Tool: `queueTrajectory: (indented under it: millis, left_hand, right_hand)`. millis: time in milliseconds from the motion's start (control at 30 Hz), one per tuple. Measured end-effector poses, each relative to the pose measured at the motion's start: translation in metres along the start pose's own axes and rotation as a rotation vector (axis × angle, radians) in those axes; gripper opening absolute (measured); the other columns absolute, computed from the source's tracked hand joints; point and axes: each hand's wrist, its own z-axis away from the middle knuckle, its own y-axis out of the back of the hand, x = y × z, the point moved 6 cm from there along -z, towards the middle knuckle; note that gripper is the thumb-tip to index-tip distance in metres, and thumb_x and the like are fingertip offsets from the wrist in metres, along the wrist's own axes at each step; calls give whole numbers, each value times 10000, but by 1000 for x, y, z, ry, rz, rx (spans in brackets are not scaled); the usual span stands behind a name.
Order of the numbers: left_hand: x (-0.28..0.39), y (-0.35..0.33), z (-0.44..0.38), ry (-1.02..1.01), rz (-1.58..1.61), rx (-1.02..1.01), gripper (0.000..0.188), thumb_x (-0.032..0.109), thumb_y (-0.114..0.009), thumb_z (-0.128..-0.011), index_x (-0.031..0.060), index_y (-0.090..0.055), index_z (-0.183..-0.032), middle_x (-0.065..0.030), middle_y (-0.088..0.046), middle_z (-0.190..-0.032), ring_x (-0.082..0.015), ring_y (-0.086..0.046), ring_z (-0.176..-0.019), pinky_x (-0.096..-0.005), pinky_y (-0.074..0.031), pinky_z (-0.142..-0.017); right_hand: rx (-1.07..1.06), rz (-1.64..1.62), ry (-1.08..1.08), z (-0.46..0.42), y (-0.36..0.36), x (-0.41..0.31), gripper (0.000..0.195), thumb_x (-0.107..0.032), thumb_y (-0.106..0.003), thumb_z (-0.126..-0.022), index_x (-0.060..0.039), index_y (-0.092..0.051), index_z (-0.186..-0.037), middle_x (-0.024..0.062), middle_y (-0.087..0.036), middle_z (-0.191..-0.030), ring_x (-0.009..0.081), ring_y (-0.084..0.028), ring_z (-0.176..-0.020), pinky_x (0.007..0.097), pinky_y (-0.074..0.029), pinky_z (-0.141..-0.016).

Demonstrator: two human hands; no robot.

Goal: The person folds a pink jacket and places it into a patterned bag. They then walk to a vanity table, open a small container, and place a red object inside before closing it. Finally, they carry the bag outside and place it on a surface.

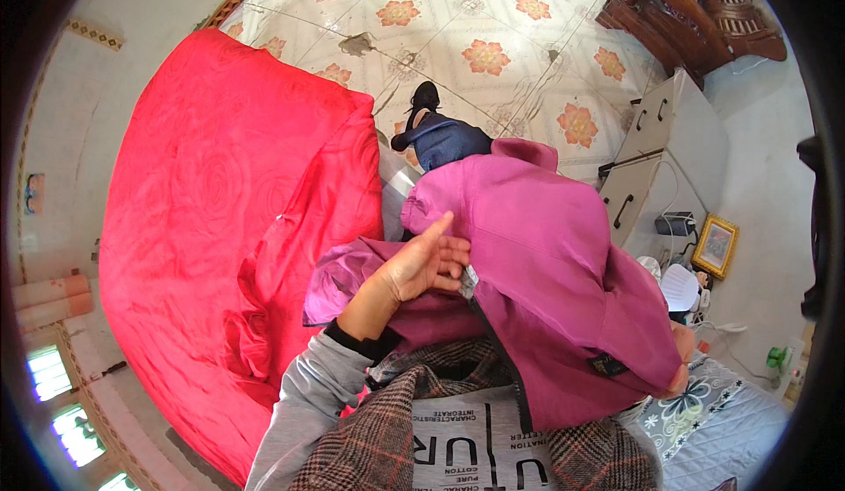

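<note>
A magenta jacket (528, 227) with a dark zip edge hangs spread in front of my body, across my lap and legs. My left hand (432, 260), in a grey sleeve, is beside the jacket's front edge with the thumb raised and fingers half curled. Its fingertips are close to a small pale tag (469, 282) at the top of the zip edge; contact is unclear. At the jacket's far right side my right hand (682, 359) holds the cloth, mostly hidden behind it. A dark label (607, 364) shows near the lower right.
A bed under a shiny red cover (231, 181) lies to the left. Cream drawers (640, 181) stand at right, near a gold-framed picture (716, 245) and a white lamp (680, 288). Quilted bedding (713, 418) is lower right. Dark wooden furniture (667, 22) stands on the flowered tile floor (485, 57).
</note>
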Motion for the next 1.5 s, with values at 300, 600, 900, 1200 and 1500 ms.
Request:
queueTrajectory:
  millis: [300,600,900,1200,1500]
  left_hand:
    - [-16,2,-11,-129,363,-120,396,457,-522,-948,73,-603,-899,-31,-640,-732,-100,-513,-500,-221,-412,-452]
    - [72,-6,69,-978,60,-6,363,72,-513,-784,7,-578,-1136,-101,-613,-1159,-239,-549,-1117,-393,-383,-1021]
    - [65,-95,138,-1348,-1193,120,94,6,-638,-681,58,-643,-760,-87,-614,-837,-290,-583,-846,-382,-433,-817]
    - [33,-133,150,-1409,-1699,54,151,75,-688,-633,71,-660,-781,-84,-645,-899,-290,-624,-860,-394,-493,-792]
    - [33,-144,147,-1226,-1660,-91,374,151,-720,-693,47,-637,-1043,-135,-622,-1093,-333,-588,-1052,-424,-443,-947]
  right_hand:
    - [-463,-15,-170,-12,-9,11,141,-103,-688,-796,-46,-580,-727,82,-607,-635,215,-601,-554,349,-442,-534]
    - [-565,918,-1042,25,42,63,159,-140,-607,-902,14,-587,-869,135,-608,-733,232,-603,-658,323,-462,-599]
    - [187,961,-359,-71,18,25,320,-73,-674,-815,-71,-593,-1124,-92,-308,-701,9,-271,-611,188,-224,-546]
    - [1,486,-684,-91,9,95,370,-116,-616,-886,-10,-547,-1234,-47,-568,-958,13,-487,-777,174,-390,-700]
    - [70,290,-765,-67,14,102,258,-57,-610,-900,1,-567,-1148,-23,-595,-996,34,-547,-873,193,-446,-780]
